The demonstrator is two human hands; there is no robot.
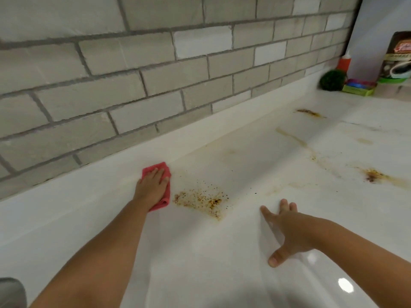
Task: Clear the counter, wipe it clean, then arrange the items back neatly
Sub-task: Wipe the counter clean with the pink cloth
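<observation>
My left hand (152,187) presses flat on a folded pink cloth (165,200) lying on the white counter (200,252), close to the low back ledge under the brick wall. Just right of the cloth is a patch of brown crumbs and stain (200,200). My right hand (287,227) rests on the counter with fingers spread, holding nothing. More brown stains (374,175) and streaks (310,112) mark the counter further right.
At the far right corner stand a green scrub ball (332,80), a small green tray of coloured items (359,86), an orange bottle (343,63) and a brown coffee packet (398,56). A grey object (10,290) shows at the bottom left edge.
</observation>
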